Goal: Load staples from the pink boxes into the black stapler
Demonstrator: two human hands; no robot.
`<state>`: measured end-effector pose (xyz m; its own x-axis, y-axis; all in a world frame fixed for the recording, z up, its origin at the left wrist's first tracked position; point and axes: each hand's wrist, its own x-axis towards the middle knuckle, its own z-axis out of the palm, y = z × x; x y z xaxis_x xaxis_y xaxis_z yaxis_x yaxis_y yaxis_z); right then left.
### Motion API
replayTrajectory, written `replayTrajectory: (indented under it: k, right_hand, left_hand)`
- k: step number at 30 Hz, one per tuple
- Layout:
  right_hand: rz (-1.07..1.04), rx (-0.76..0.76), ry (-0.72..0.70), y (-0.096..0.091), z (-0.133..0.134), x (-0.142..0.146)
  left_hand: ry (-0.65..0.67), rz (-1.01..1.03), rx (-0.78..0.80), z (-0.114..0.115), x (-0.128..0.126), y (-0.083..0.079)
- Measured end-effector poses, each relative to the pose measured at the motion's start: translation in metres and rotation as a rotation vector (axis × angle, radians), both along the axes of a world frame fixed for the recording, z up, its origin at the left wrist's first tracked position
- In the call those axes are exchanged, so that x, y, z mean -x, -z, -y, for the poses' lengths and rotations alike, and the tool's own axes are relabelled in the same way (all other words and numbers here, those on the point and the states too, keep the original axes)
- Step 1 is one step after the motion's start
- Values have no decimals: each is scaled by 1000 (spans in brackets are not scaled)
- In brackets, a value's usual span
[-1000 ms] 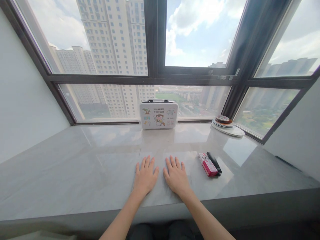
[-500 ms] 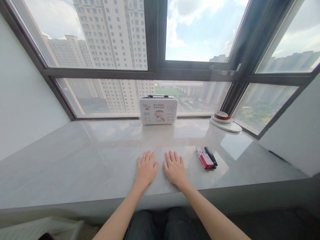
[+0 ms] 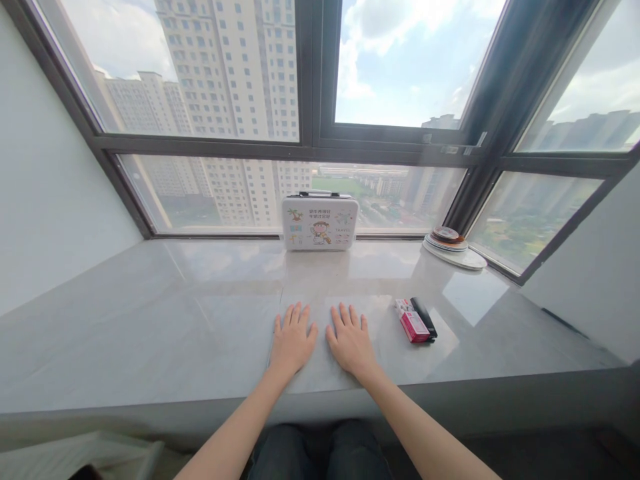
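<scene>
Both my hands rest palm down on the pale marble-look windowsill (image 3: 150,333), side by side with a small gap between them. My left hand (image 3: 293,340) lies flat with its fingers stretched out. My right hand (image 3: 350,341) is flat too, fingers slightly spread, and holds nothing. Faint straight edges around the hands hint at a thin sheet under them, but I cannot tell what it is. To the right of my right hand lie a small pink and white box (image 3: 414,325) and, against it, a black object (image 3: 425,319) that looks like a stapler.
A white carry case (image 3: 320,223) with cartoon prints and a black handle stands upright against the window. Several stacked round plates or lids (image 3: 453,248) sit in the back right corner. Dark window frames (image 3: 313,150) border the sill, and its front edge runs below my wrists.
The camera view has turned slightly, so the box, plates and case appear shifted a little right. My hands stay flat in the same place.
</scene>
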<state>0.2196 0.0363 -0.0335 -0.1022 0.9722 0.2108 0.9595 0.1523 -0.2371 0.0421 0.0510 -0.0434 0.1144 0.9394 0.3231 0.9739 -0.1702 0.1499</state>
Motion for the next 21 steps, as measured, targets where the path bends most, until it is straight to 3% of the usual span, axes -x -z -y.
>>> replayTrajectory:
  k: [11, 16, 19, 21]
  right_hand:
    - [-35, -18, 3, 0, -1, -1]
    - [-261, -8, -24, -8, 4, -5]
    - [-368, -55, -21, -19, 11, -34]
    - [-501, -198, 20, -28, 13, -72]
  left_hand:
    - [15, -2, 23, -2, 2, -1]
    - [127, -36, 65, 19, 1, -4]
    - [217, -44, 78, 43, -2, -3]
    - [223, -12, 91, 56, -4, -7]
